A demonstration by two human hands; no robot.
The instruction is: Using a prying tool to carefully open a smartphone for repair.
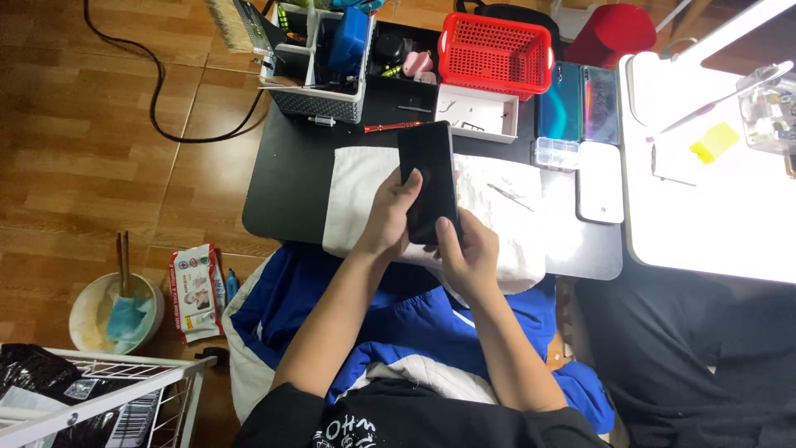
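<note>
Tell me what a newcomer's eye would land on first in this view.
First, the black smartphone held upright at centre by both hands, the left hand gripping its side and the right hand at its lower end, above a white towel on the black table. Next, the red plastic basket at the table's far edge, and the brightly lit white surface at right.

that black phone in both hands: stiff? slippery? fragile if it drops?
The black phone looks like a thin rigid slab, so probably stiff, no flex. Its glossy dark face suggests it may slip; the left hand and right hand grip its edges. Likely fragile, though the white towel beneath might cushion a fall.
</note>
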